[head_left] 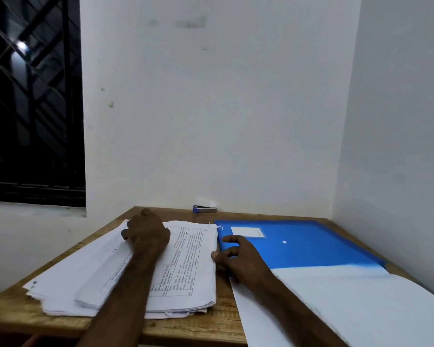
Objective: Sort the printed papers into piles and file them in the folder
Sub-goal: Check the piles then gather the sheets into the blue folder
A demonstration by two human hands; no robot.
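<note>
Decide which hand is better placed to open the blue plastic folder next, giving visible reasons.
Right, probably. The right hand has fingers touching the blue plastic folder at its left edge. The left hand rests on the stack of printed white papers beside it.

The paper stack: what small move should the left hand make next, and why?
Probably lift the top sheet off the stack to begin a pile. The left hand rests on it, the sheets lie in one uneven heap, and the right hand only touches the edge of the folder, which a white sheet partly covers.
</note>
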